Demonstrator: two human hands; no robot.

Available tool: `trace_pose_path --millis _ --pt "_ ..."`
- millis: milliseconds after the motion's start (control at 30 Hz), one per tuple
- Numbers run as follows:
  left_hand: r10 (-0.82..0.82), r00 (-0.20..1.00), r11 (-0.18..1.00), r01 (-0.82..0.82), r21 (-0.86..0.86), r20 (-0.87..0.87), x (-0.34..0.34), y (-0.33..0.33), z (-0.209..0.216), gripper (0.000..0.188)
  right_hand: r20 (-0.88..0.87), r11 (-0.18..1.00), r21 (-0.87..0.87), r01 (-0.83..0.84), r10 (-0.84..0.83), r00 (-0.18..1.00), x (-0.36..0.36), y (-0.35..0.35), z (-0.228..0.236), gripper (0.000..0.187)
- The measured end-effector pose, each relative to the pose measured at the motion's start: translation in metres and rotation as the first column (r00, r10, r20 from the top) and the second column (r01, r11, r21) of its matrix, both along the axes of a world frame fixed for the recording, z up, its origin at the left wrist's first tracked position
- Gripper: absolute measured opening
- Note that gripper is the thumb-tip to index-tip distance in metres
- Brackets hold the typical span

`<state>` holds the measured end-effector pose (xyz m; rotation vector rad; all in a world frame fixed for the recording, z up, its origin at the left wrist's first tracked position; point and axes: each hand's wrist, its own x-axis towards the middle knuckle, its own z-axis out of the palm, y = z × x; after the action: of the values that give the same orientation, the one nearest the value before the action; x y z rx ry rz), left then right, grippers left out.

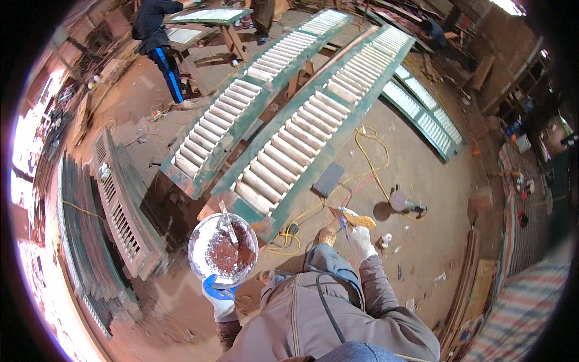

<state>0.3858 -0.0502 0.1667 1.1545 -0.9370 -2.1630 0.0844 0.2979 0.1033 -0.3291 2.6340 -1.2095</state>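
Bucket point(200, 244) hung by the near end of the nearer louvred panel point(335, 100), gripped at its edge by the gloved left hand point(219, 296); the right hand point(362, 242), right of that panel's end, was closed around a yellow-brown tool point(362, 222). Steady work probably called for a level bucket, its leaning spatula point(228, 222) secure, and the tool clear of the slats point(300, 133).

Left hand point(221, 297): white-and-blue work glove, ahead of the body's left side, fingers curled in a grip.
Left forearm point(229, 335): grey-brown sleeve, short stretch visible, pointing forward.
Right hand point(362, 242): white glove, blue at the fingers, reaching farther forward than the left, closed in a grip.
Right forearm point(380, 289): same sleeve, angled forward and slightly inward.
Wrists: both covered by glove cuffs.
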Motion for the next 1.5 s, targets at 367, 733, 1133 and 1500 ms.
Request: trace_pose_path --millis 367,733,1133,1500 --pt "-0.001 0.984 0.997 0.014 0.075 -0.179 -0.157 0.107 0.006 0.026 0.154 0.884 -0.435 0.171 -0.113 0.981 -0.148 0.105 -0.001 0.032" --pt "0.083 0.979 0.982 -0.048 0.183 -0.185 -0.182 0.123 0.018 0.021 0.335 0.605 -0.679 0.416 -0.249 0.909 -0.18 0.103 -0.027 0.031" --pt "0.521 0.809 0.841 -0.43 0.329 -0.273 -0.049 0.11 0.018 0.028 0.175 0.809 -0.55 0.208 -0.132 0.976 -0.154 0.009 0.015 0.046" --pt "0.757 0.626 0.653 -0.726 0.214 -0.184 0.207 0.028 -0.02 0.036 0.172 0.855 -0.501 0.135 -0.055 0.984 0.021 -0.185 0.059 0.062"
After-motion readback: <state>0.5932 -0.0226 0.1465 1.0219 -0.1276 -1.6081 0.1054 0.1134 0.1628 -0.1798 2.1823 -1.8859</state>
